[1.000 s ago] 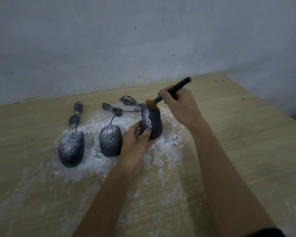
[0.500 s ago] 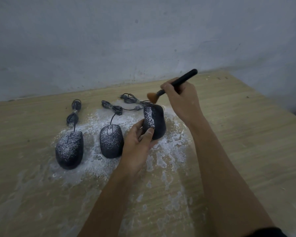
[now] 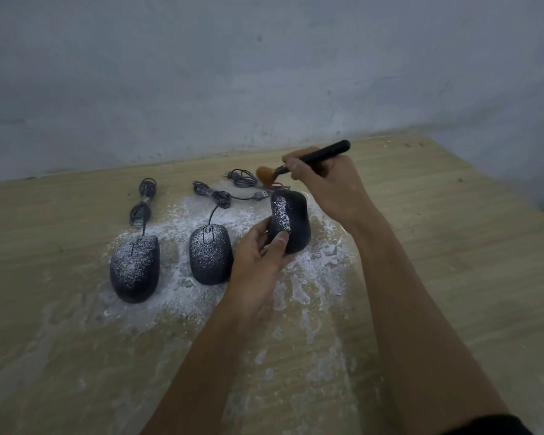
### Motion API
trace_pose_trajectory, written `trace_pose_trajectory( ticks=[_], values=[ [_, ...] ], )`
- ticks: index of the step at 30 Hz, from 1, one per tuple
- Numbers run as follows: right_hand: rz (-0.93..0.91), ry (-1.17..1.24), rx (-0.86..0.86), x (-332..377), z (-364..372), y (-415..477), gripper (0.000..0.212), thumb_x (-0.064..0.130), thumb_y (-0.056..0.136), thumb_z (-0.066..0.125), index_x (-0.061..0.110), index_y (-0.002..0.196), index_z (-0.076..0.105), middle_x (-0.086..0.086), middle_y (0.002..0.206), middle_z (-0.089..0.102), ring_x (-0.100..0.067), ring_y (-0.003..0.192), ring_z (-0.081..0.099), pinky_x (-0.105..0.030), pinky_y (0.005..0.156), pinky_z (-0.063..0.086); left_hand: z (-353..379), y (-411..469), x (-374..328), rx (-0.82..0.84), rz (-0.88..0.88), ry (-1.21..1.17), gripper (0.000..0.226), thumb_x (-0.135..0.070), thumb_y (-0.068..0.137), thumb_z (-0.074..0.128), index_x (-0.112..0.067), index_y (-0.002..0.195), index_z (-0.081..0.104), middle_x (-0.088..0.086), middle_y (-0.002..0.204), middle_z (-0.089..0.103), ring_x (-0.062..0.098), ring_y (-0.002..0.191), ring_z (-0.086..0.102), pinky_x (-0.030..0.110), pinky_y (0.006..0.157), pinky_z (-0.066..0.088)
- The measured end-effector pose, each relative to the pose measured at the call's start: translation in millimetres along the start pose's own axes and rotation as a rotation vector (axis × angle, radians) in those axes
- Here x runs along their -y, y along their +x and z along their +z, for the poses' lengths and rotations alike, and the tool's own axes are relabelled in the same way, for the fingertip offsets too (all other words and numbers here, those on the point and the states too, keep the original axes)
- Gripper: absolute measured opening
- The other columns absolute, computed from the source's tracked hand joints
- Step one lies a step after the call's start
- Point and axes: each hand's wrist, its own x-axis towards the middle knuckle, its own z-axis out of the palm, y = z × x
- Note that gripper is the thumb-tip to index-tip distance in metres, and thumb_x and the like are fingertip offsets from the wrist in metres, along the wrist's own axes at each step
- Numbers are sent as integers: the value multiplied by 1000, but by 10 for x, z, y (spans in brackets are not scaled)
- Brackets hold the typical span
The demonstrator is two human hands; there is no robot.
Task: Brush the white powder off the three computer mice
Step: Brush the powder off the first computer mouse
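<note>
Three black corded mice lie on a wooden table (image 3: 453, 246). The left mouse (image 3: 134, 268) and the middle mouse (image 3: 210, 255) lie flat, speckled with white powder. My left hand (image 3: 258, 262) grips the right mouse (image 3: 292, 222) and tilts it on its side; a powdery strip shows along its left face. My right hand (image 3: 324, 183) holds a black-handled brush (image 3: 314, 158), whose orange bristles (image 3: 264, 174) hover just above the far end of the tilted mouse.
White powder (image 3: 182, 296) is spread over the table around and in front of the mice. Coiled cables (image 3: 143, 199) lie behind them, near a grey wall (image 3: 264, 73). The table's right edge runs close to the far right.
The brush lifted off the top of the right mouse and now hovers a little behind it. My left hand keeps the mouse tilted in the same place.
</note>
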Motion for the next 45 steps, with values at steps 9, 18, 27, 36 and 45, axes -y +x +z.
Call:
trace_pose_trajectory(
  ticks=[9,18,27,36,45],
  values=[
    [26,4,-13,17,-21,-23,17,25,97,68,27,81,74,-10,77,72,-12,69,58,-24,63,45,17,-25,-26,-9,-6,2,30,-13,101,53,-22,130,52,2,129,65,13,108,70,21,81,56],
    [16,-34,8,11,-26,-42,13,29,96,67,29,86,75,-18,83,72,-18,72,62,-33,68,48,23,-37,-36,-15,-2,3,36,-13,101,53,-18,137,50,1,128,65,9,105,71,18,78,56],
    [-6,-68,21,74,-68,-24,17,28,96,68,32,81,75,-7,77,74,-16,69,61,-27,62,47,10,-13,-3,-20,-1,3,36,-15,102,53,-19,138,50,-4,122,68,8,105,71,19,81,56],
    [16,-16,25,29,-54,-49,13,23,97,67,22,88,76,-1,73,71,-11,70,59,-26,65,47,21,-26,-11,-24,-14,-3,37,-14,102,52,-18,139,49,-1,125,67,10,106,71,19,81,57],
    [2,-29,65,60,-67,-61,11,22,98,68,23,94,78,-5,89,77,-21,85,69,-33,77,55,34,-27,-36,-27,-18,5,37,-14,102,52,-16,139,49,0,125,66,15,111,68,23,86,57]
  ],
)
